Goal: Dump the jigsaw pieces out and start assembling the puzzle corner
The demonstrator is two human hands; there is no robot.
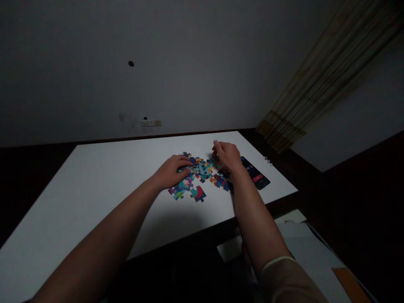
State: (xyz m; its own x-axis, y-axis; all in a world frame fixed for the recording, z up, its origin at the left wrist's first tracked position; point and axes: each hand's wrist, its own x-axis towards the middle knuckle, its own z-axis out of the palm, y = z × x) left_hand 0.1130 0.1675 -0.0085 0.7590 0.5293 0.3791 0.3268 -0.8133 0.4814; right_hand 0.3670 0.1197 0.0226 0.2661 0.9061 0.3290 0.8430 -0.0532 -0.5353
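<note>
A patch of colourful jigsaw puzzle pieces (205, 169) lies on the white table (113, 185), some joined or overlapping. My left hand (173, 171) rests palm down at the left side of the patch, fingers stretched out over several pieces. Just right of the patch, my right hand (227, 155) is raised a little above the table with its fingers curled in. Whatever may be between those fingers is hidden from view. A piece with a red and teal pattern (198, 194) sits at the near edge of the group. Further pieces (220, 182) lie below my right hand.
A phone with a lit screen (256, 173) lies right of my right forearm. A grey wall with a socket strip (150, 123) stands behind the table. A curtain (293, 101) hangs at the right. Pale items (311, 244) sit below the table's near right corner.
</note>
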